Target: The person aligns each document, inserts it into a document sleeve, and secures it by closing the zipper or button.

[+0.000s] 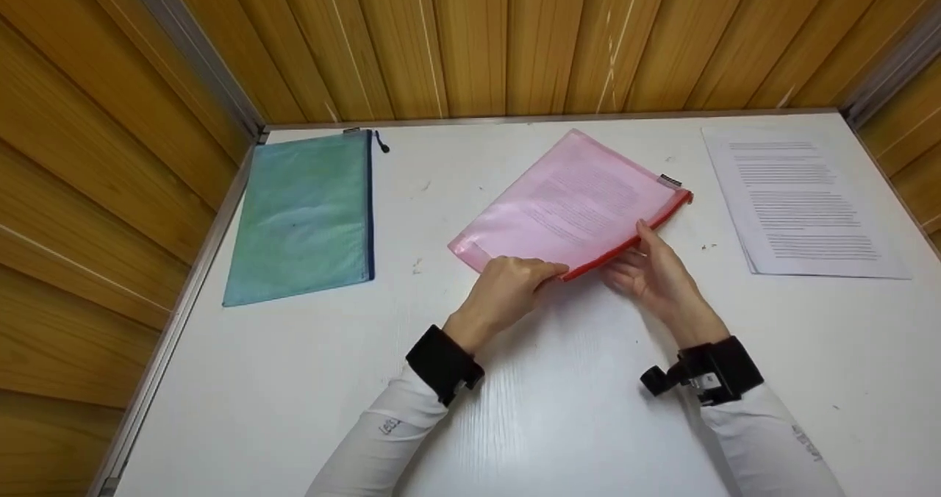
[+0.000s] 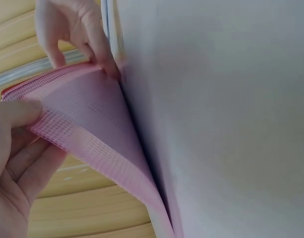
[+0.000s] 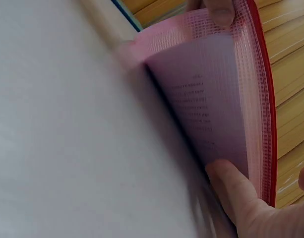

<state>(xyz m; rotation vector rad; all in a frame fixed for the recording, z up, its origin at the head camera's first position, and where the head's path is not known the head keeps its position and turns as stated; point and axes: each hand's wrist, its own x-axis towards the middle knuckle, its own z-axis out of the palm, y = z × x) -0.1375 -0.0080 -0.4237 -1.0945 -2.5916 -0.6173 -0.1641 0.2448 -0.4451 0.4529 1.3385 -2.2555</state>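
Note:
A pink translucent zip pouch [image 1: 573,195] with a red zip edge has a printed sheet [image 3: 196,99] showing through it. Its near edge is lifted off the table, its far corner lying toward the back. My left hand [image 1: 503,291] pinches the near-left corner, thumb above and fingers beneath. My right hand [image 1: 673,295] holds the red zip edge [image 1: 610,256], its thumb over the top and its fingers against the underside. The underside, with mesh along its border, faces both wrist cameras.
A green zip pouch [image 1: 301,217] with a dark blue zip lies at the left of the white table [image 1: 294,394]. Several printed papers [image 1: 801,203] lie stacked at the right. Wood-patterned walls [image 1: 470,41] enclose the back and sides.

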